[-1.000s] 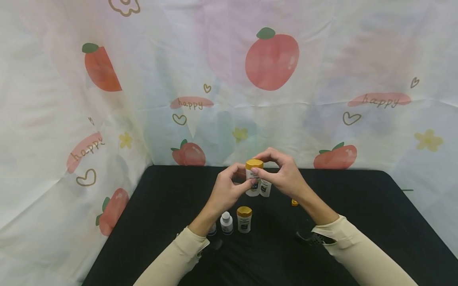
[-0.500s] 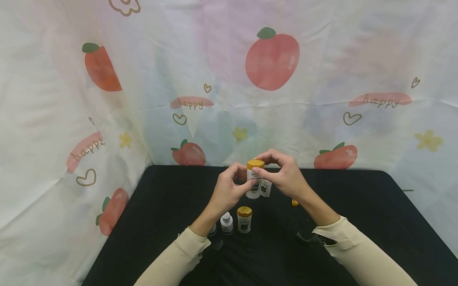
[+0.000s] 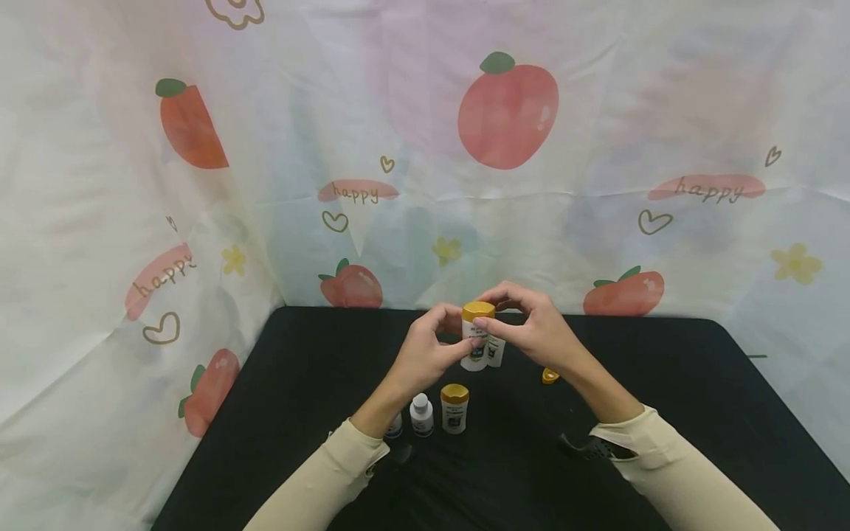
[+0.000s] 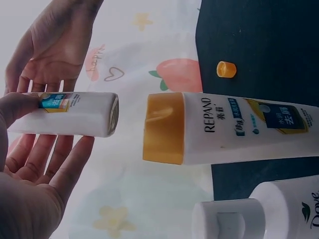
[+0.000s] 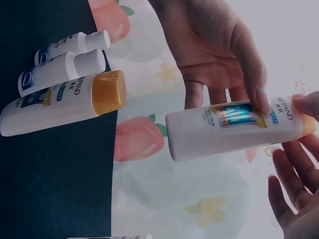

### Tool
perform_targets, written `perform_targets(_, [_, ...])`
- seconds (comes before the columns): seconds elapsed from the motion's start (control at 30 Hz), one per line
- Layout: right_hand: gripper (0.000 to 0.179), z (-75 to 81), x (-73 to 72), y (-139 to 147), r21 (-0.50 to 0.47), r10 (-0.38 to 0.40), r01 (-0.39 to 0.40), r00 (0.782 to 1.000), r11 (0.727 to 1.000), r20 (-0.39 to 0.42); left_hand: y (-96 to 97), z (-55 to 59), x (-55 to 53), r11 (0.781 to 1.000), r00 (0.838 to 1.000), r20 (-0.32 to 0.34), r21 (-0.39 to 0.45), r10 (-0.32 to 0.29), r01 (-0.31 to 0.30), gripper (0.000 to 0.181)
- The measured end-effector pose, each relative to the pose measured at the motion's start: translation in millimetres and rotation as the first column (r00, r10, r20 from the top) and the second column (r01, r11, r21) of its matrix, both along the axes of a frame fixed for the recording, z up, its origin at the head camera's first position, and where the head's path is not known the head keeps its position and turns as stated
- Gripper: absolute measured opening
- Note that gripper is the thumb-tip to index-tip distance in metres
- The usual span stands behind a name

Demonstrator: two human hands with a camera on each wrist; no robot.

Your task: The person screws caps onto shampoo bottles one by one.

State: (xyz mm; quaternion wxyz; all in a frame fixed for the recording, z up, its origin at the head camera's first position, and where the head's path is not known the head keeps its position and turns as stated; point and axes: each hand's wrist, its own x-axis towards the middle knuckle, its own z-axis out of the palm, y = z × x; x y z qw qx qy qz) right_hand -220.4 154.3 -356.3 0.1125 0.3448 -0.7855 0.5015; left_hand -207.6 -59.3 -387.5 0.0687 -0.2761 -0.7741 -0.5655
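A white shampoo bottle (image 3: 474, 359) with a gold cap (image 3: 478, 310) is held upright above the table by both hands. My left hand (image 3: 425, 355) grips its body, thumb across the label. Up at the cap, the fingers and thumb of my right hand (image 3: 539, 333) pinch it from the other side. Partly hidden behind the held bottle is a second white bottle (image 3: 494, 352); its top is covered by the right hand. On the table to the right lies a loose gold cap (image 3: 550, 375).
Nearer the front stands another gold-capped shampoo bottle (image 3: 454, 414). To its left is a white-capped bottle (image 3: 421, 419), then a similar bottle (image 3: 395, 427) partly hidden by the left wrist. A printed cloth (image 3: 425, 147) hangs behind the black table (image 3: 332, 354).
Both hands and the held bottle have shifted slightly right and down, still in the same grip. The right forearm has also moved a little to the right.
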Motion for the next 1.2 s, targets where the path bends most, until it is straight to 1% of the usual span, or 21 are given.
perform_targets(0.1, [0.029, 0.2, 1.2, 1.1, 0.004, -0.007, 0.007, 1.000, 1.000, 0.004, 0.5, -1.4, -0.5, 1.000, 1.000, 0.025, -0.001, -0.008, 0.008, 0.033])
perform_targets(0.2, [0.028, -0.1, 2.1, 2.3, 0.016, -0.013, 0.013, 1.000, 1.000, 0.012, 1.0, -2.8, -1.0, 0.999, 0.998, 0.055, 0.017, -0.028, 0.027, 0.033])
perform_targets(0.3, [0.028, -0.2, 3.0, 3.9, 0.021, -0.009, 0.008, 1.000, 1.000, 0.021, 1.9, -3.8, -1.8, 0.999, 0.997, 0.063, 0.029, -0.043, 0.041, 0.032])
perform_targets(0.5, [0.027, -1.4, 3.5, 8.8, 0.038, -0.021, 0.020, 1.000, 0.999, 0.021, 4.6, -4.1, -4.5, 0.999, 0.998, 0.045, -0.004, -0.034, 0.034, 0.029])
perform_targets(0.63, [0.027, -2.0, 5.0, 12.0, 0.067, -0.049, 0.046, 0.998, 0.997, 0.036, 5.9, -3.9, -5.3, 0.998, 0.996, 0.061, -0.016, -0.059, 0.061, 0.027])
perform_targets(0.77, [0.027, -3.5, 6.7, 16.1, 0.103, -0.060, 0.053, 0.996, 0.993, 0.069, 7.4, -4.7, -5.0, 0.996, 0.994, 0.073, -0.037, -0.082, 0.085, 0.026])
perform_targets(0.87, [0.027, -5.3, 8.1, 20.0, 0.126, -0.055, 0.044, 0.994, 0.991, 0.090, 8.4, -5.2, -3.8, 0.994, 0.992, 0.084, -0.051, -0.095, 0.100, 0.025])
perform_targets(1.03, [0.025, -9.5, 10.9, 25.8, 0.139, -0.027, 0.016, 0.997, 0.990, 0.078, 10.3, -7.7, -2.2, 0.989, 0.987, 0.109, -0.081, -0.116, 0.125, 0.026])
perform_targets(1.2, [0.025, -16.8, 13.3, 29.6, 0.145, -0.023, 0.012, 0.997, 0.989, 0.073, 11.7, -14.4, -2.6, 0.984, 0.983, 0.135, -0.109, -0.127, 0.142, 0.027])
